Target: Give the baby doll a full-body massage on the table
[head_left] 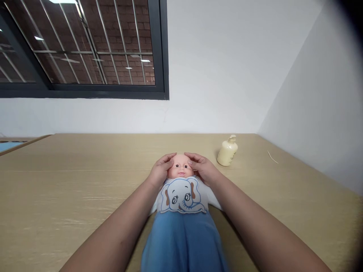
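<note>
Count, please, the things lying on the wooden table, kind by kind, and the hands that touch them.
Doll, lying on its back in an elephant shirt: 1
Cream pump bottle, to the right of the doll's head: 1
Thin pale stick, near the right wall: 1
Hands on the doll's head: 2, left hand and right hand
Total: 5

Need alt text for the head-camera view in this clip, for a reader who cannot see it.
Two bare hands, left hand and right hand, cup the head of a baby doll lying face up on a light wooden table, fingertips on its forehead. The doll wears a white elephant-print top and blue trousers. A cream pump bottle stands to its right, near a white wall and dark-framed window.
</note>
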`<move>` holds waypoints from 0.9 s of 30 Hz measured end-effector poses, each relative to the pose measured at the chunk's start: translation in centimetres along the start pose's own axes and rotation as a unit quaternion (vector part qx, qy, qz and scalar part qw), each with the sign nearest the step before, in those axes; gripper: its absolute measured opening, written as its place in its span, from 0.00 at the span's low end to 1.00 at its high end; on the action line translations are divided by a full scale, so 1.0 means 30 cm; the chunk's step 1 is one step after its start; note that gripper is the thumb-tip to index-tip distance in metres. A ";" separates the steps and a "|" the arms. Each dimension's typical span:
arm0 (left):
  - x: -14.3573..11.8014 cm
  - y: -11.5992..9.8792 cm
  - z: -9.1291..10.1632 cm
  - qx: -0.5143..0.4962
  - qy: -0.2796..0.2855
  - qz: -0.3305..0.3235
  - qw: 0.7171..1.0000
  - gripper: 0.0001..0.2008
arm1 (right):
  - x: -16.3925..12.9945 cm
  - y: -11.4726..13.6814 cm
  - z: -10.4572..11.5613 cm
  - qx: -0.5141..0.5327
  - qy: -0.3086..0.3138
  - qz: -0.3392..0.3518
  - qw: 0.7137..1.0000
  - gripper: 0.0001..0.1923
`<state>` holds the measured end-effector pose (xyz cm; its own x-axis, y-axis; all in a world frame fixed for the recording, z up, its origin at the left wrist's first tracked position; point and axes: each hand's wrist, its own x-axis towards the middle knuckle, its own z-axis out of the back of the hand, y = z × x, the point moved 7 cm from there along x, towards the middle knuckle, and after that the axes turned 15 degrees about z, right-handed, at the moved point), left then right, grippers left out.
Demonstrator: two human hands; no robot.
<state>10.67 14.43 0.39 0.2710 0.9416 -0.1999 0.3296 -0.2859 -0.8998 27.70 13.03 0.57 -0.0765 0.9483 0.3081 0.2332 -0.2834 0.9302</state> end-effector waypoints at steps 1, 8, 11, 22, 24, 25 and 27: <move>-0.001 0.000 -0.001 -0.003 0.000 0.003 1.000 0.24 | -0.005 0.003 -0.001 0.018 0.006 -0.016 1.000 0.26; -0.004 -0.013 -0.012 0.028 -0.004 -0.021 0.999 0.21 | -0.011 0.024 -0.011 0.065 0.074 -0.013 0.995 0.29; -0.002 -0.019 -0.018 0.079 -0.007 -0.040 0.996 0.23 | -0.008 0.010 -0.010 0.029 0.065 -0.014 0.997 0.28; 0.025 -0.001 -0.015 0.156 -0.057 -0.017 0.986 0.26 | 0.016 0.030 -0.018 -0.235 0.036 0.025 0.971 0.25; 0.025 0.001 -0.016 0.153 -0.054 -0.014 0.987 0.26 | 0.016 0.025 -0.018 -0.227 0.026 0.022 0.973 0.25; 0.024 0.001 -0.017 0.151 -0.052 -0.014 0.987 0.25 | 0.016 0.021 -0.018 -0.222 0.020 0.020 0.975 0.24; 0.021 0.001 -0.019 0.146 -0.049 -0.014 0.988 0.24 | 0.017 0.009 -0.020 -0.202 0.012 0.017 0.979 0.23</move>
<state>11.37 14.91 0.47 0.1727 0.9651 -0.1969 0.0574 -0.2094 -0.9761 27.15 13.35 1.10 -0.0992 0.9349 0.3408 -0.1667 -0.3533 0.9205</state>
